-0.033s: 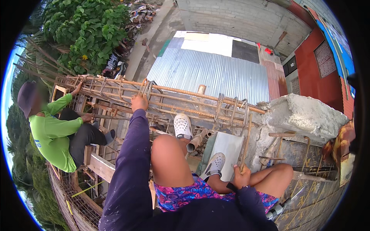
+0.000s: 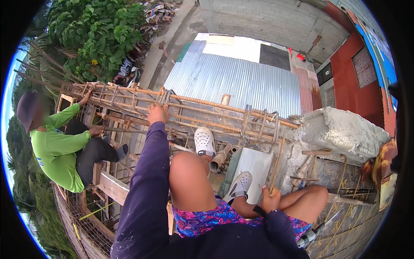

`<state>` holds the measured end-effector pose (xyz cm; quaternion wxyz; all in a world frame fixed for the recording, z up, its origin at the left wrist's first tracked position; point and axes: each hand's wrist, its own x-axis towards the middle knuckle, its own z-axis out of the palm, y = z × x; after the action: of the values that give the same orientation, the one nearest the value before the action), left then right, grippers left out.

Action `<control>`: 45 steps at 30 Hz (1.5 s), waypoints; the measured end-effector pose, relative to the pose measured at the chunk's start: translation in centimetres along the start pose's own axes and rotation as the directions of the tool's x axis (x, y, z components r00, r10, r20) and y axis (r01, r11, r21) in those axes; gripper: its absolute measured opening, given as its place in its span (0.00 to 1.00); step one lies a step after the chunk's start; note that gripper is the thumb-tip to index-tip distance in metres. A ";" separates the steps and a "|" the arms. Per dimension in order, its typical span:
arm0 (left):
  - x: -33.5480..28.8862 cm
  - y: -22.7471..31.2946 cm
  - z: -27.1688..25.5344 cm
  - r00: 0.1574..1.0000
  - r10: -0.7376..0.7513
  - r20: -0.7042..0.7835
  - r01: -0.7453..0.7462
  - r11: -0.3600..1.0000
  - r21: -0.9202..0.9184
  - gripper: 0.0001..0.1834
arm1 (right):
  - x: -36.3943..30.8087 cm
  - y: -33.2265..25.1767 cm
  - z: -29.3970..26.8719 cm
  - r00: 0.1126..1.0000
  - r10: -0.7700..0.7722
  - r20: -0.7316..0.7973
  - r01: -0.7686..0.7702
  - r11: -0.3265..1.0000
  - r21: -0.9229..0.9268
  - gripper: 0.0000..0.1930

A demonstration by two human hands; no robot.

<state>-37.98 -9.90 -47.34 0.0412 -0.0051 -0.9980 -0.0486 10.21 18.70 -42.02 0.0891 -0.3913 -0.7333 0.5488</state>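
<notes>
My left hand (image 2: 158,114) reaches forward and is closed around bent steel stirrups (image 2: 162,97) on a long rusty rebar cage (image 2: 207,105). The cage runs from the far left to a rough concrete block (image 2: 345,129) on the right. Down at the lower right, my right hand (image 2: 270,199) grips the near end of a thin rusty bar (image 2: 278,162). This bar slants up toward the cage; whether its far end touches the cage I cannot tell. Several more stirrups (image 2: 263,123) hang on the cage's right part.
A co-worker in a green shirt (image 2: 60,151) sits at the left, one hand on the cage. My clog-covered feet (image 2: 204,141) rest near a pipe (image 2: 220,159) and a grey board (image 2: 252,166). Beyond and below lies a corrugated metal roof (image 2: 241,77). Timber formwork (image 2: 112,185) stands lower left.
Almost everything holds still. The co-worker's head and body appear slightly farther left; my two hands keep their grips.
</notes>
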 end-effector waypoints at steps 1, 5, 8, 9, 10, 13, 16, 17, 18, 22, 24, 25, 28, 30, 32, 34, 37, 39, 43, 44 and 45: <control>-0.1 0.5 0.9 0.999 0.012 0.035 -0.014 0.998 0.065 0.16 | 0.3 0.1 0.5 0.997 0.030 -0.068 -0.028 0.999 0.038 0.13; 0.7 1.5 1.7 0.985 0.166 -0.044 -0.155 0.968 0.195 0.11 | 1.2 -0.1 2.2 0.995 -0.092 0.030 0.093 0.994 -0.064 0.12; 1.2 1.4 1.0 0.962 0.273 0.025 -0.273 0.949 0.157 0.10 | 1.4 0.0 2.6 0.981 -0.015 0.193 0.042 0.990 -0.137 0.11; 1.2 1.5 0.8 0.953 0.301 0.023 -0.301 0.945 0.127 0.09 | 1.4 0.0 2.7 0.975 -0.009 0.223 0.045 0.987 -0.157 0.11; 1.1 1.7 0.6 0.949 0.312 0.045 -0.315 0.943 0.105 0.09 | 1.3 0.1 2.7 0.967 -0.023 0.254 0.066 0.985 -0.162 0.11; 0.3 2.5 0.6 0.945 0.315 0.090 -0.321 0.945 0.061 0.07 | 1.0 0.2 3.1 0.954 0.002 0.301 0.054 0.983 -0.177 0.11; 0.6 2.7 0.7 0.957 0.267 0.111 -0.266 0.964 -0.024 0.12 | 1.0 0.2 3.5 0.951 0.071 0.301 -0.016 0.983 -0.182 0.12; 1.1 2.7 0.6 0.961 0.261 0.095 -0.257 0.965 -0.053 0.14 | 1.0 0.1 3.5 0.941 0.129 0.313 -0.072 0.980 -0.186 0.12; 1.5 2.6 0.6 0.953 0.246 0.179 -0.238 0.969 -0.062 0.16 | 1.0 0.0 3.5 0.943 0.120 0.311 -0.059 0.979 -0.197 0.13; 3.6 3.7 0.8 0.872 0.250 0.421 -0.302 0.951 0.060 0.21 | 0.9 -0.6 2.7 0.940 0.099 0.327 -0.013 0.967 -0.255 0.14; 4.2 5.1 1.2 0.869 0.268 0.416 -0.332 0.939 0.090 0.22 | 0.6 -0.9 2.4 0.937 0.074 0.340 0.005 0.974 -0.228 0.15; 4.2 5.8 1.5 0.863 0.249 0.439 -0.328 0.938 0.113 0.24 | 0.4 -1.0 2.3 0.940 0.076 0.332 0.006 0.971 -0.241 0.15; 3.0 7.0 2.4 0.922 0.228 0.314 -0.303 0.928 0.215 0.24 | 0.4 -1.1 2.4 0.937 0.083 0.338 0.005 0.968 -0.249 0.15; 2.3 7.3 2.9 0.972 0.121 0.200 -0.161 0.966 0.201 0.25 | 0.6 -1.2 2.5 0.946 0.062 0.319 0.017 0.971 -0.237 0.15; 2.1 7.2 3.2 0.982 0.133 0.133 -0.157 0.968 0.194 0.25 | 0.8 -1.3 2.5 0.940 0.084 0.331 0.000 0.970 -0.244 0.14; 1.9 7.0 3.7 0.985 0.146 0.095 -0.161 0.972 0.172 0.27 | 1.0 -1.3 2.5 0.934 0.101 0.342 -0.014 0.969 -0.248 0.14; 1.9 7.0 4.6 0.955 0.263 0.140 -0.283 0.947 0.151 0.28 | 1.1 -1.7 2.6 0.931 0.116 0.346 -0.038 0.974 -0.225 0.14; 2.0 6.9 5.0 0.947 0.285 0.145 -0.302 0.947 0.107 0.29 | 1.2 -1.9 2.8 0.926 0.135 0.353 -0.046 0.967 -0.251 0.15; 2.2 6.1 4.4 0.922 0.366 0.129 -0.378 0.922 0.085 0.29 | 1.4 -2.5 3.3 0.918 0.143 0.369 -0.070 0.977 -0.203 0.15; 2.3 6.0 4.1 0.927 0.352 0.129 -0.367 0.922 0.122 0.29 | 1.4 -2.6 3.4 0.916 0.124 0.381 -0.057 0.982 -0.183 0.15; 2.1 6.0 3.9 0.936 0.347 0.056 -0.351 0.919 0.178 0.29 | 1.5 -2.7 3.4 0.924 0.081 0.373 -0.027 0.988 -0.149 0.16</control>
<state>-40.27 -3.56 -50.46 0.0380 -0.1796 -0.9816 0.0526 6.01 16.96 -41.45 -0.0969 -0.3036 -0.7627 0.5628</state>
